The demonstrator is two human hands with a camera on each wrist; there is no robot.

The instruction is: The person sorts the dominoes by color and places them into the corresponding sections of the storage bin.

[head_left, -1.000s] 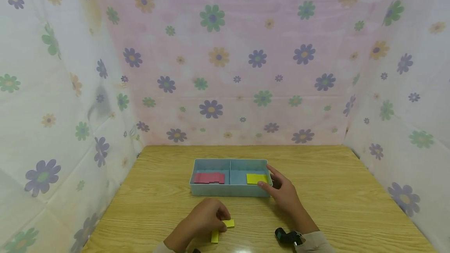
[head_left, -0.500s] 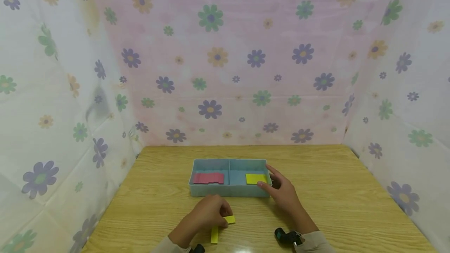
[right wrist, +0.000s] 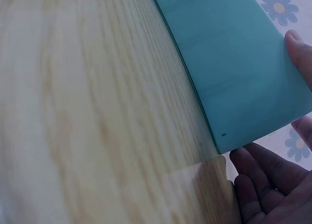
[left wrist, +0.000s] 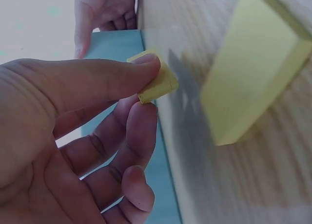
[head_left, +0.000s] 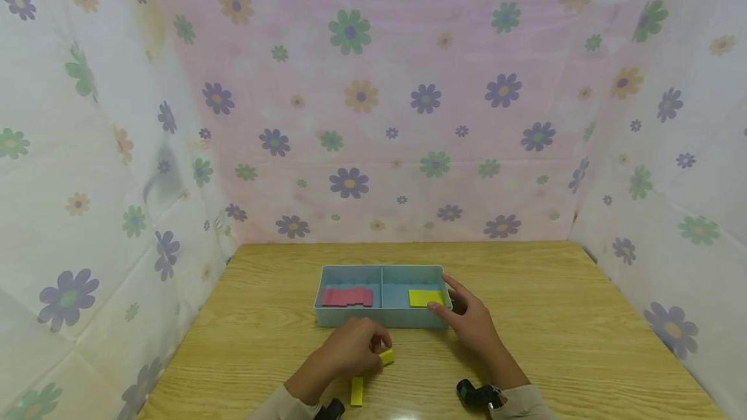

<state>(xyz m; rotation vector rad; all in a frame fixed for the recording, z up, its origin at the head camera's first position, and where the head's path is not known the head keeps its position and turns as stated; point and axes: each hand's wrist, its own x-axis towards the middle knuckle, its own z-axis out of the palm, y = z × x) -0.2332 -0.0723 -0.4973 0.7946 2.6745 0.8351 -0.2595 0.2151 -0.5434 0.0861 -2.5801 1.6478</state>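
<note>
My left hand [head_left: 352, 349] pinches a small flat yellow block [left wrist: 160, 85] between thumb and fingers, just in front of the box. The left wrist view shows that block tilted and lifted off the table. A second yellow block [head_left: 356, 392] lies on the table below the left hand. The light blue two-compartment box [head_left: 382, 319] stands at mid-table. With its thumb on the rim and fingers around the end wall, my right hand [head_left: 474, 326] holds the box's right end. Yellow blocks [head_left: 425, 298] lie in the right compartment, partly behind the right thumb.
Pink blocks [head_left: 347, 297] lie side by side in the box's left compartment, beyond the divider [head_left: 382, 284]. Flowered cloth [head_left: 373, 115] walls the wooden table [head_left: 268, 290] at the back and both sides. A black wrist device [head_left: 478, 393] sits by the right sleeve.
My left hand has picked up one yellow block and carried it slightly up and right toward the box. The other loose block stays in place, and the right hand keeps its hold.
</note>
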